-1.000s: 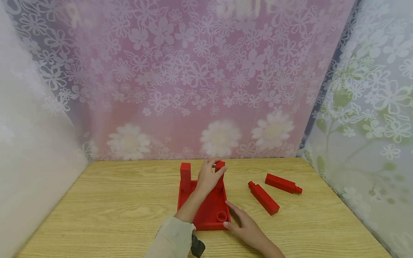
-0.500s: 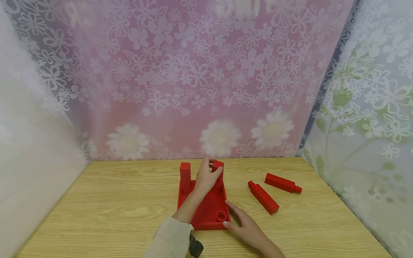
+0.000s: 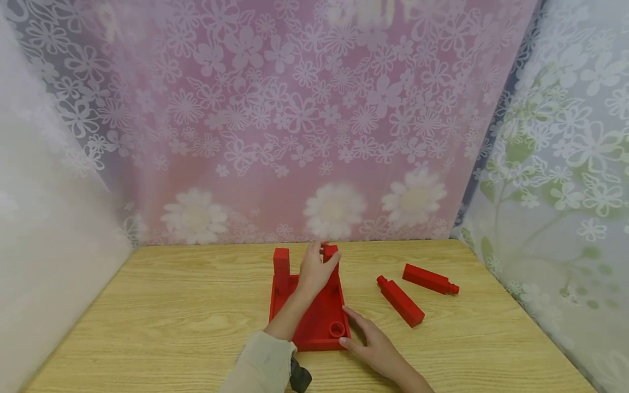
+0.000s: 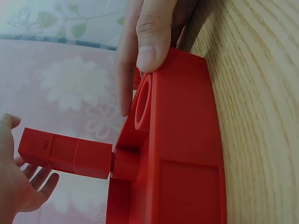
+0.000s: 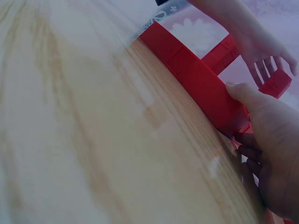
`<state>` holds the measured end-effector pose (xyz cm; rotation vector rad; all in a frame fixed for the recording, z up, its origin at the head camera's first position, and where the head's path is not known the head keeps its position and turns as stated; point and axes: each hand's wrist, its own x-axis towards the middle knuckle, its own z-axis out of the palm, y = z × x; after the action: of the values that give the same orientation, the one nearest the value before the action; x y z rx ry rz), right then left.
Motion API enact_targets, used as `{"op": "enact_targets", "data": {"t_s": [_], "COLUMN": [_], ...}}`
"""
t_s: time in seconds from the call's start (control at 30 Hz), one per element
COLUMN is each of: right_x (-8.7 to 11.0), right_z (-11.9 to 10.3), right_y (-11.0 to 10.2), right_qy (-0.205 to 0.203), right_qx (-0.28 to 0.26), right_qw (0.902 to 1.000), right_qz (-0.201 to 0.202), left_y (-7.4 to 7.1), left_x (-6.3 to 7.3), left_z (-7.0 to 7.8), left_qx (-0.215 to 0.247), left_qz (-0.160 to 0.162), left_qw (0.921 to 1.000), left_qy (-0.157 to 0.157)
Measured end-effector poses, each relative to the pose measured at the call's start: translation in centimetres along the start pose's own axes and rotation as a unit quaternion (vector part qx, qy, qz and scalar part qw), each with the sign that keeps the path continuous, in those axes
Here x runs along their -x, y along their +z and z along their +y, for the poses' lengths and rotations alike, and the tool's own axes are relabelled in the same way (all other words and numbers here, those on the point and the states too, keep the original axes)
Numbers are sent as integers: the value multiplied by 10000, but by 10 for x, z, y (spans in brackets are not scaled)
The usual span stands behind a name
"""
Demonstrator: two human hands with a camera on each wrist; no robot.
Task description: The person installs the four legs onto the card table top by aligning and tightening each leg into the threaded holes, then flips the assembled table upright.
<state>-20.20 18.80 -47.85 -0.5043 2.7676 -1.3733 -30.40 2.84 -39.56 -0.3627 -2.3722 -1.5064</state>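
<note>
A shallow red tray-like base [image 3: 314, 321] lies on the table, with a round socket [image 3: 336, 329] in its near right corner. Square red posts stand upright in its far corners: the left post [image 3: 281, 267] and the right post [image 3: 331, 278]. My left hand [image 3: 314, 273] is around the top of the right post; in the left wrist view its thumb and fingers are spread, apart from the numbered post [image 4: 70, 151]. With thumb and fingers, my right hand [image 3: 375, 346] holds the base's near right corner. Its thumb [image 5: 245, 93] rests on the wall; the fingertips are partly hidden.
Two more red posts with narrow round ends lie on the table to the right: the nearer post [image 3: 400, 303] slants, and the farther post [image 3: 428, 279] lies behind it. A floral curtain [image 3: 295, 136] hangs along the wooden table's [image 3: 187, 305] back edge.
The right post's top has shifted slightly left and its faces have turned a little, with my left hand following it. My right hand and the base have stayed in place.
</note>
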Motion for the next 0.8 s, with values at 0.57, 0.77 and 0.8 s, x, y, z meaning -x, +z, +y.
{"op": "enact_targets", "data": {"t_s": [0.57, 0.77, 0.8], "right_x": [1, 1, 1], "right_z": [-1, -2, -2], "right_y": [0, 0, 0], "right_qy": [-16, 3, 8], "right_qx": [87, 90, 84], "right_qw": [9999, 10000, 10000], "right_qz": [46, 32, 29], "left_y": [-1, -1, -1], "left_x": [1, 2, 2], "left_z": [0, -2, -2], "left_qx": [42, -47, -55], "left_qz": [191, 97, 87], "left_qw": [9998, 9998, 9998], "left_qy": [40, 159, 176]}}
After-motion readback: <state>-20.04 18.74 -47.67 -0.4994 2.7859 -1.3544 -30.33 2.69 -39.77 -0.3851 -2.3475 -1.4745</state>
